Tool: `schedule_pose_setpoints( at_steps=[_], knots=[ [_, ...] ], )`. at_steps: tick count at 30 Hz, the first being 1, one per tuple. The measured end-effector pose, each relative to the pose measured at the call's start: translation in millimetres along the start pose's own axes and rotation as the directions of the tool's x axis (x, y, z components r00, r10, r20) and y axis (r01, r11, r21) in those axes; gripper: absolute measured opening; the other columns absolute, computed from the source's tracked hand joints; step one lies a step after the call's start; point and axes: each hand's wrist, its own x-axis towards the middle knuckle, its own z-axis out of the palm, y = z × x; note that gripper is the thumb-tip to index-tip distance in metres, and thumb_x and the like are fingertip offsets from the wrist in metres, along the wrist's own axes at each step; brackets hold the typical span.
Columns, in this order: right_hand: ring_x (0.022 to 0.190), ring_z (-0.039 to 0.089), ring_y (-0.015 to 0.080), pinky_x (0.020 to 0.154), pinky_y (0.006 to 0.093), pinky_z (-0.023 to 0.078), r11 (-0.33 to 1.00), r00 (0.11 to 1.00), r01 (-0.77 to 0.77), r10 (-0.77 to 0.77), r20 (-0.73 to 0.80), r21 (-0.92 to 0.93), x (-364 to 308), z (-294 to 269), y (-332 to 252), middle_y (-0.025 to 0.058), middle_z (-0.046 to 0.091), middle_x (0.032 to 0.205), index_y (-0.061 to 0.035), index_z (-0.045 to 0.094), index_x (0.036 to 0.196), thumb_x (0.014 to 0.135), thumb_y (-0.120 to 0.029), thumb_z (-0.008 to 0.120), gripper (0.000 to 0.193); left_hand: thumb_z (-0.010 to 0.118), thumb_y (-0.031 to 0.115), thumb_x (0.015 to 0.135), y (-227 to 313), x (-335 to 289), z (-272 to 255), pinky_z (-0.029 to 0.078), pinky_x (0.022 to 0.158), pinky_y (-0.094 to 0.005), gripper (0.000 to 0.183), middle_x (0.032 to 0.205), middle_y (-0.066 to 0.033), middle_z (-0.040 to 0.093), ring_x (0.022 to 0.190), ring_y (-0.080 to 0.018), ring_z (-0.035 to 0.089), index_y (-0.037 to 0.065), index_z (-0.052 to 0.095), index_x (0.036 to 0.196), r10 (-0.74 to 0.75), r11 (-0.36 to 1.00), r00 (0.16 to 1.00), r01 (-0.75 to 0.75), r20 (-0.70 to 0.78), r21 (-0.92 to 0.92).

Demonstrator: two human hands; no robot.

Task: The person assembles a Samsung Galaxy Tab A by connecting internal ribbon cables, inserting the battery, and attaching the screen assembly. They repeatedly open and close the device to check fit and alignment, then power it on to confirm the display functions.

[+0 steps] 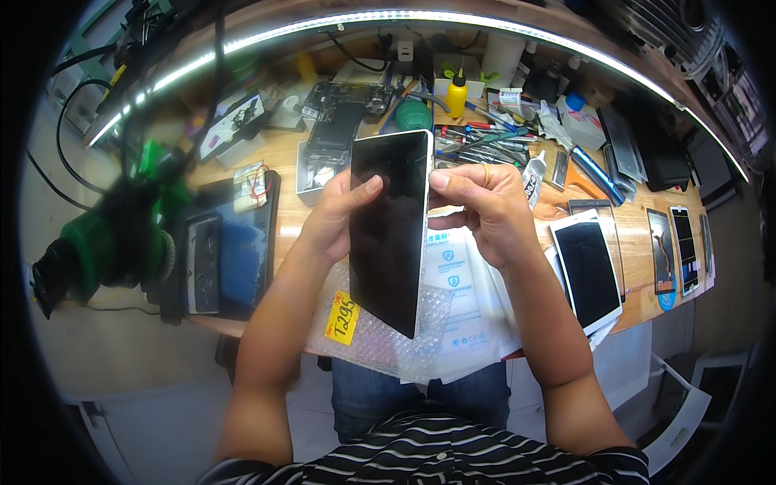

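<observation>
A tablet [388, 234] with a dark glossy screen and a pale edge is held up and tilted over the table's front. My left hand [343, 210] grips its left side, with the thumb lying on the screen and the fingers hidden behind. At its upper right edge my right hand [485, 206] is closed, thumb and fingers pressed against that edge; a ring shows on one finger. Whether anything small is also between those fingertips cannot be seen. Below the tablet lie clear bubble wrap [396, 356] with a yellow label [343, 318] and a white printed sheet [461, 311].
On the right lie a white-framed tablet [588, 271] and several loose screens [661, 250]. Behind stand a yellow bottle [457, 95], pens and hand tools [485, 145], and an opened device [335, 129]. A green-and-black microscope [113, 234] rises at the left, beside a blue-black panel [246, 246].
</observation>
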Motion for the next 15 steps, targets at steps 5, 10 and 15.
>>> schedule_pose_setpoints(
  at_steps=[5,10,15],
  knots=[
    [0.075,0.072,0.0137,0.065,0.0282,0.063,1.000,1.000,-0.020,0.020,-0.003,-0.020,0.0,-1.3,-0.1,0.0102,0.074,0.084,0.0020,0.076,0.096,0.090,-0.017,0.075,0.020,0.072,0.020,0.094,0.9,-2.4,2.6,0.058,0.076,-0.0263,0.022,0.098,-0.0033,0.068,0.086,-0.0117,0.069,0.007,0.060,0.106,0.025,1.000,1.000,-0.025,0.002,0.011],
    [0.074,0.072,0.0133,0.066,0.0274,0.063,0.999,1.000,-0.018,0.018,-0.007,-0.026,0.3,-0.8,-1.2,0.0101,0.074,0.084,0.0018,0.076,0.097,0.090,-0.016,0.075,0.019,0.073,0.021,0.094,0.8,-2.7,5.4,0.058,0.078,-0.0261,0.024,0.099,-0.0029,0.068,0.087,-0.0118,0.069,0.007,0.059,0.108,0.031,0.999,0.999,-0.030,-0.022,0.028],
    [0.074,0.072,0.0128,0.065,0.0269,0.063,0.999,1.000,-0.024,0.024,-0.011,-0.023,1.1,-0.9,-1.0,0.0100,0.074,0.084,0.0017,0.076,0.096,0.090,-0.016,0.075,0.019,0.072,0.020,0.094,-0.6,-2.1,5.1,0.058,0.079,-0.0259,0.025,0.102,-0.0027,0.068,0.088,-0.0116,0.070,0.007,0.059,0.111,0.032,0.999,0.999,-0.032,-0.021,0.002]
  ],
)
